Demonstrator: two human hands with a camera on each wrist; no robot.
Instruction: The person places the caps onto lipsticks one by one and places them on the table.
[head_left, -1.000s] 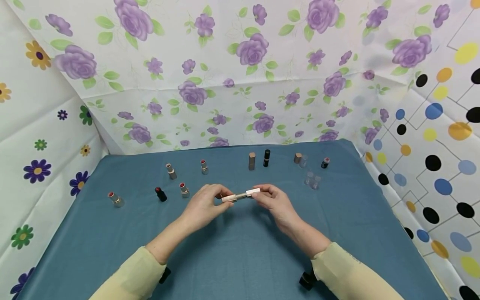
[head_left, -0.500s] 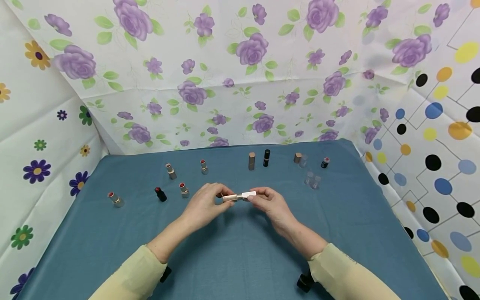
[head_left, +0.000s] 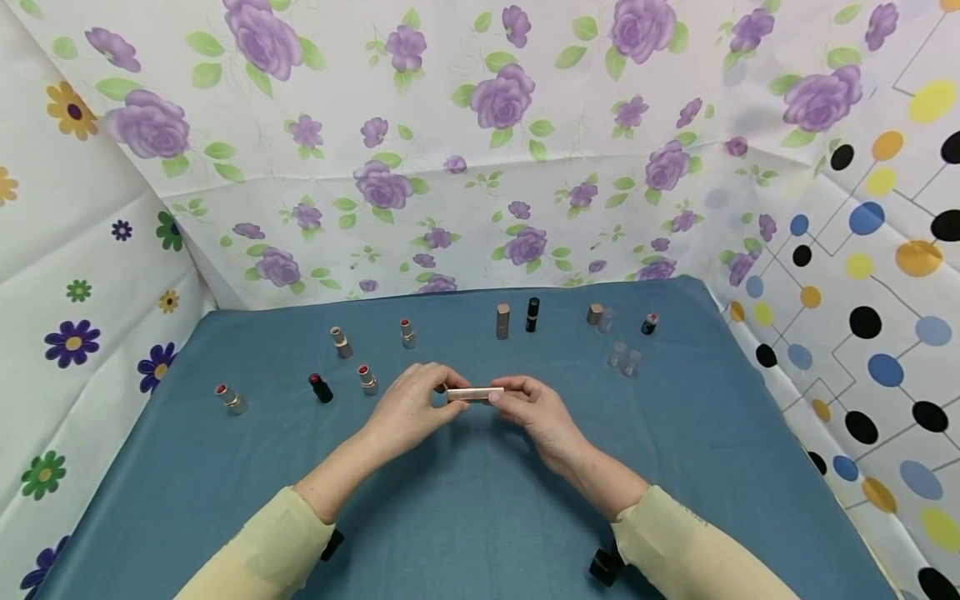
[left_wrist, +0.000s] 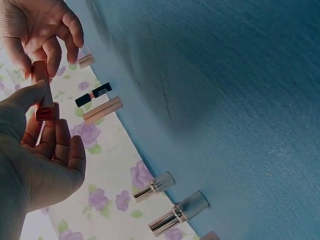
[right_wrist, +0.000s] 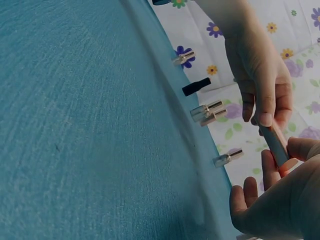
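Observation:
A slim pinkish-gold lipstick tube (head_left: 476, 394) lies level between both hands in the head view, its cap pushed together with its base. My left hand (head_left: 412, 408) pinches the left end between thumb and fingers. At the other end, my right hand (head_left: 542, 418) holds the tube with thumb and fingertips. From the left wrist view, the lipstick tube (left_wrist: 45, 92) shows a dark reddish end face beside the left thumb. The right wrist view has the same tube (right_wrist: 274, 142) spanning from one hand to the other. Fingers cover parts of both ends.
Uncapped lipsticks stand to the left, among them a black one (head_left: 321, 388) and a silver-based one (head_left: 231, 400). Behind the hands are a brown tube (head_left: 502, 322) and a black tube (head_left: 532, 315). Clear caps (head_left: 630, 363) and a small brown cap (head_left: 595, 315) sit right.
The right hand has moved left, sliding the white-looking cap over the metallic middle of the lipstick until the two parts meet. The left hand has stayed nearly still.

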